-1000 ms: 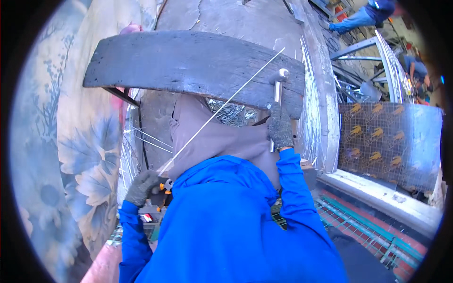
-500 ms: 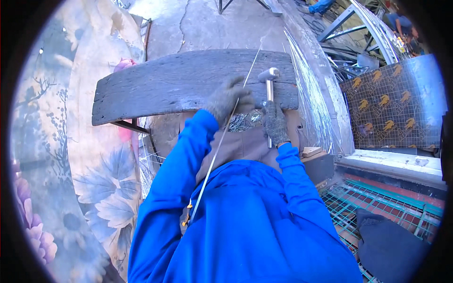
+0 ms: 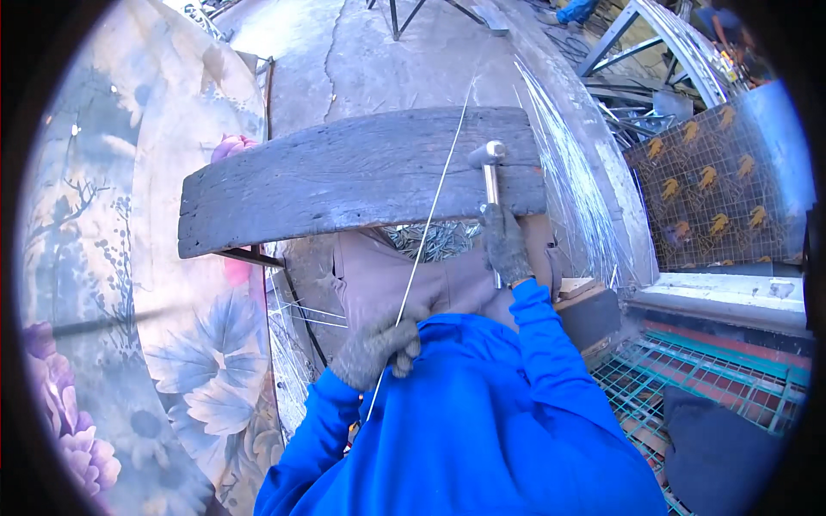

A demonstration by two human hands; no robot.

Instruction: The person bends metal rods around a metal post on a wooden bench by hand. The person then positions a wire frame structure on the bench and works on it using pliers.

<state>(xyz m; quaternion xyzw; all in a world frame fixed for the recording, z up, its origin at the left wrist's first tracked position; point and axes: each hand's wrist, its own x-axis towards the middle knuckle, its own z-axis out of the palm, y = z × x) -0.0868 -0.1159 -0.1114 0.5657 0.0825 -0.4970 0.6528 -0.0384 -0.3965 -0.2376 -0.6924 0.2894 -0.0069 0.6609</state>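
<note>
My left hand (image 3: pixel 379 346), in a grey work glove, pinches a long thin steel wire (image 3: pixel 434 206) that runs up and across a dark weathered wooden plank (image 3: pixel 344 176). My right hand (image 3: pixel 504 243), also gloved, grips the metal handle of a hammer (image 3: pixel 488 163) whose head rests over the plank's right end. Under the plank, on my lap, lies a heap of short wire pieces (image 3: pixel 434 241). Both sleeves are bright blue.
A flower-patterned sheet (image 3: pixel 129 284) covers the left side. A fan of straight wires (image 3: pixel 564 172) leans at the right, with a wire mesh panel (image 3: pixel 718 189) beyond it and a green metal grid (image 3: pixel 688 387) on the floor. Bare concrete lies ahead.
My left hand has dropped from the plank near the hammer back to my chest, sliding down the wire. The right hand keeps its hold on the hammer over the plank.
</note>
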